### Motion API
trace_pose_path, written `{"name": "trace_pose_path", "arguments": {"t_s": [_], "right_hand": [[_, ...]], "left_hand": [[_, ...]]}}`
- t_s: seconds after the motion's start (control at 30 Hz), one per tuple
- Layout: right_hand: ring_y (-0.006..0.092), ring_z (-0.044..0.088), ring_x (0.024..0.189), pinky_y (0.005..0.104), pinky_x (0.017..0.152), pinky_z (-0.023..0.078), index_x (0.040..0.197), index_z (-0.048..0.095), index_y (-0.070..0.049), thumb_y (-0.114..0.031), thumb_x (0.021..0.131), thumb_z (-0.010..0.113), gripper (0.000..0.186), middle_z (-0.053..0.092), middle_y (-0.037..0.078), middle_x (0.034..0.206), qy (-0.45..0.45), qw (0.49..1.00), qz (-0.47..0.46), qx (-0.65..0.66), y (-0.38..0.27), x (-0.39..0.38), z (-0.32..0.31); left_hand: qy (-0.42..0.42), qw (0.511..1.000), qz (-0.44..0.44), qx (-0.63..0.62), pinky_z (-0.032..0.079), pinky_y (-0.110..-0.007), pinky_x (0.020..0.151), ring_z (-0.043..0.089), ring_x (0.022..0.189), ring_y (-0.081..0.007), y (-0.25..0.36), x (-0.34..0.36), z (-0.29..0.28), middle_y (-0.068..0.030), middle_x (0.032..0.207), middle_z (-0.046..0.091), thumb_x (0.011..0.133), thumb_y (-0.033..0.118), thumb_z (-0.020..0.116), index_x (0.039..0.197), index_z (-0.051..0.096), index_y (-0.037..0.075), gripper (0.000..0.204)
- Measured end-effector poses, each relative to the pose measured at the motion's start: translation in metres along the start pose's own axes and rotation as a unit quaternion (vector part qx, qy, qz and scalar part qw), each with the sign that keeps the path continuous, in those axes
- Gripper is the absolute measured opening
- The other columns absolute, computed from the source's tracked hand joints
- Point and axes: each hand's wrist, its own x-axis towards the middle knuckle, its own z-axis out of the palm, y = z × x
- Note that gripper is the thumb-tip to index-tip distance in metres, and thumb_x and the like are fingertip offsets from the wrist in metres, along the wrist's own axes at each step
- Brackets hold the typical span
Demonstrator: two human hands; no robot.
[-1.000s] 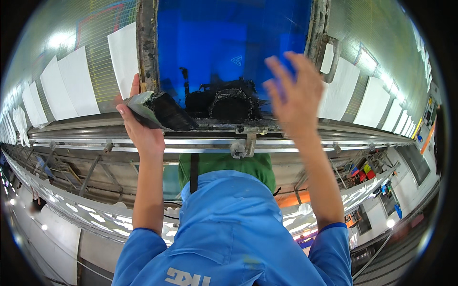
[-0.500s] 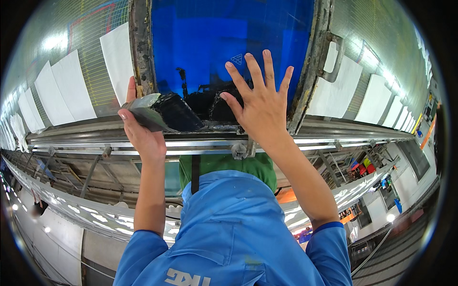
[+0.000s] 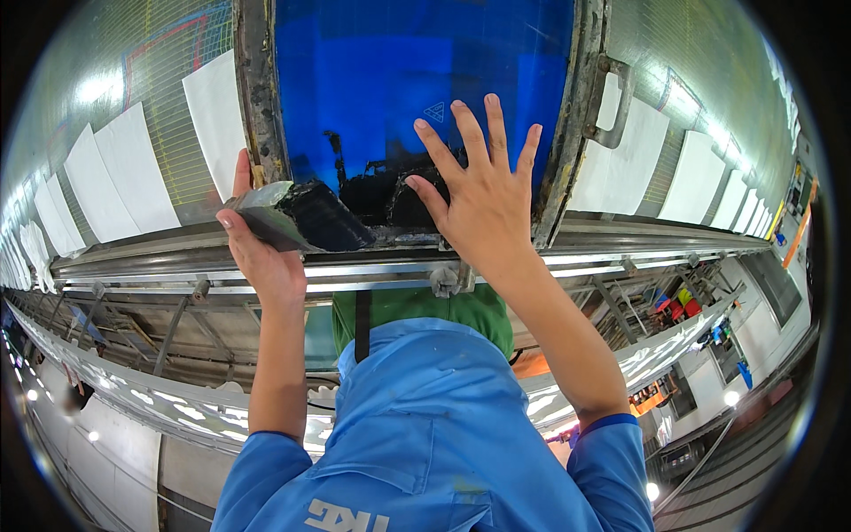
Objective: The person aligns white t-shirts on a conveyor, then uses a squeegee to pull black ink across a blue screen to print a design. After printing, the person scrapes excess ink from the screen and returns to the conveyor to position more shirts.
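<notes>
Your left hand (image 3: 261, 257) gripped ink-caked scraper (image 3: 297, 217) at near-left frame (image 3: 257, 97) corner. Right hand (image 3: 483, 208) lay flat, fingers wide, holding nothing, on blue screen (image 3: 417, 62). Light steady pressure suited mesh.

The blue screen (image 3: 417, 80) looks glossy and smooth inside a rough, grimy metal frame (image 3: 257, 97). The scraper blade (image 3: 266, 208) is dull metal caked in thick, matt black paste (image 3: 324, 217). The rail (image 3: 372, 266) shines silvery.
</notes>
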Motion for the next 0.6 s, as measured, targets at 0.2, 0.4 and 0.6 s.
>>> {"name": "trace_pose_path", "arguments": {"t_s": [0.2,0.4,0.6], "right_hand": [[0.0399,0.024,0.151,0.0760,0.116,0.009,0.142,0.059,-0.024,-0.049,0.095,0.063,0.054,0.046,0.013,0.151,0.003,1.000,-0.005,-0.005,-0.002,0.002,0.003],[0.0405,0.026,0.150,0.0758,0.116,0.010,0.141,0.060,-0.024,-0.049,0.095,0.062,0.053,0.046,0.014,0.151,0.013,1.000,-0.006,-0.009,-0.006,0.004,0.003],[0.0385,0.028,0.150,0.0736,0.116,0.012,0.143,0.058,-0.027,-0.051,0.096,0.061,0.053,0.046,0.012,0.150,0.015,0.999,-0.015,-0.025,-0.005,0.005,0.006]], "left_hand": [[-0.004,1.000,0.001,0.002,0.049,-0.036,0.105,0.058,0.125,-0.0211,0.000,0.002,-0.004,-0.0165,0.145,0.053,0.100,0.065,0.046,0.156,0.031,-0.005,0.090],[-0.025,1.000,0.002,-0.001,0.050,-0.036,0.104,0.060,0.122,-0.0213,0.002,0.003,-0.008,-0.0160,0.144,0.053,0.103,0.060,0.046,0.156,0.031,-0.003,0.084],[-0.037,0.999,-0.004,0.010,0.051,-0.036,0.103,0.061,0.120,-0.0210,0.005,0.005,-0.013,-0.0158,0.142,0.055,0.108,0.050,0.044,0.156,0.034,-0.001,0.071]]}}
